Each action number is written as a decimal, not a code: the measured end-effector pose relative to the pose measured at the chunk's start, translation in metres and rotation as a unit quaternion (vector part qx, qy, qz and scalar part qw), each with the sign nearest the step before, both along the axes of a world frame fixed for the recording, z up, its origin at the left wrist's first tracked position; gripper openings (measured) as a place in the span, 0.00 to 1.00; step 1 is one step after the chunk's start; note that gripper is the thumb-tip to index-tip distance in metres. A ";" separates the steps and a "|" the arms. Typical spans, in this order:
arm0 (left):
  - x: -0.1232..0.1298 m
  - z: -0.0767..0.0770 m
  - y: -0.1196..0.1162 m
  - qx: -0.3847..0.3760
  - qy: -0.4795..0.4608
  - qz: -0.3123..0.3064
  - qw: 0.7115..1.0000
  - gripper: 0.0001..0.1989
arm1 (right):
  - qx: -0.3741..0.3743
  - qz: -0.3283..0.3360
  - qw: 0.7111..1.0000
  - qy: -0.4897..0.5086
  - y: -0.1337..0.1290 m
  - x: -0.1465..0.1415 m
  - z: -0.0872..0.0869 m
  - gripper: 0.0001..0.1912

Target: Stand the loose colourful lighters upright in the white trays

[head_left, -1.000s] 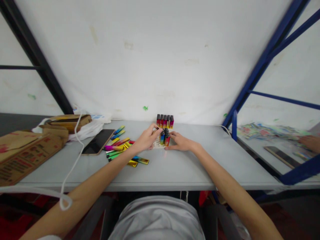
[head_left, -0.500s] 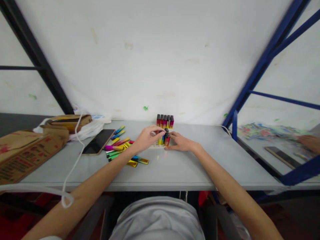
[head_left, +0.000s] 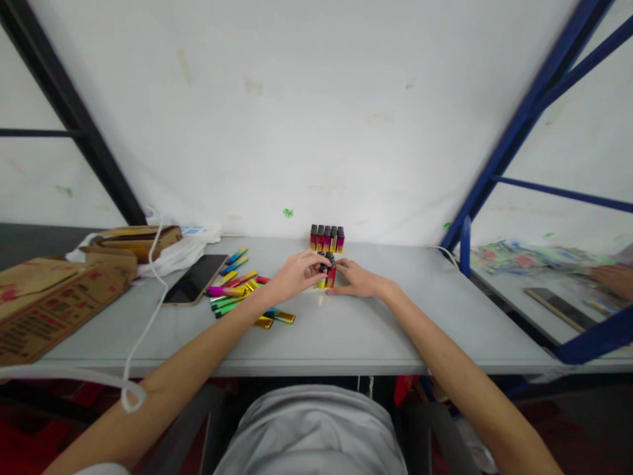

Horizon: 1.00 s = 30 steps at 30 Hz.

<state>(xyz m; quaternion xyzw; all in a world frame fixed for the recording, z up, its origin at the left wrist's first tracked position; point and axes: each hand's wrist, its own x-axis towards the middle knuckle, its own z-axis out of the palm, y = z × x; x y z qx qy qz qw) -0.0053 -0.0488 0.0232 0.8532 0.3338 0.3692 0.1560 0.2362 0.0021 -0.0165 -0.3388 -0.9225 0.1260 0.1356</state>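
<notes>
Toward the back middle of the table (head_left: pixel 386 336), a small group of upright lighters (head_left: pixel 331 276) with black tops and red or yellow bodies stands between my hands. My left hand (head_left: pixel 300 274) has its thumb and fingers closed on a lighter (head_left: pixel 322 282) at the left side of this group. Its black top shows at the fingertips, and the hand covers part of the group. My right hand (head_left: pixel 360 281) rests on the table against the group's right side, thumb in front and fingers behind. Left of my left hand, several loose lighters (head_left: pixel 227 291) in metallic colours lie in a pile.
Behind my hands stands a block of upright lighters (head_left: pixel 327 239) near the wall. A phone (head_left: pixel 196 280), cardboard boxes (head_left: pixel 74 297) and a white cable (head_left: pixel 148 318) are at the left. A blue metal frame (head_left: pixel 514 132) borders the right, where another person's hand (head_left: pixel 613 282) shows.
My left hand has shifted slightly right and closer to the standing lighters, its fingers now around a black top. My right hand has stayed nearly in place beside them.
</notes>
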 end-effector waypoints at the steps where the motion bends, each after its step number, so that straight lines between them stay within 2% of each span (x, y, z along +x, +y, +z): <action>1: 0.000 0.000 0.000 0.004 0.002 0.003 1.000 0.13 | -0.001 0.000 1.000 0.000 0.000 0.000 0.000 0.41; 5: -0.005 0.005 0.001 0.004 0.001 0.029 1.000 0.18 | 0.004 0.004 1.000 0.003 0.000 0.000 0.000 0.41; 8: -0.021 0.015 0.008 0.025 0.015 0.087 0.996 0.17 | 0.010 0.001 1.000 0.001 0.000 0.000 0.000 0.43; 11: -0.050 0.028 0.015 0.053 0.070 0.150 0.985 0.15 | 0.008 0.005 1.000 0.001 0.000 0.000 0.000 0.45; 14: -0.086 0.037 0.022 0.066 0.084 0.231 0.967 0.16 | 0.001 0.007 1.000 0.011 0.000 0.000 0.000 0.44; 18: -0.121 0.041 0.036 0.023 0.157 0.293 0.943 0.19 | 0.004 0.010 1.000 0.014 0.000 0.000 0.000 0.42; 21: -0.128 0.034 0.042 -0.024 0.222 0.279 0.934 0.22 | 0.007 0.010 1.000 0.013 0.000 0.000 0.000 0.43; 23: -0.126 0.026 0.033 -0.009 0.253 0.249 0.935 0.28 | 0.010 0.008 1.000 0.012 0.000 0.000 0.000 0.44; 26: -0.122 0.006 -0.002 0.031 0.289 0.214 0.933 0.35 | 0.012 0.006 1.000 0.009 0.000 -0.001 0.000 0.44; 30: -0.117 -0.026 -0.055 0.055 0.337 0.205 0.917 0.33 | 0.011 0.009 1.000 0.009 0.000 -0.001 0.000 0.42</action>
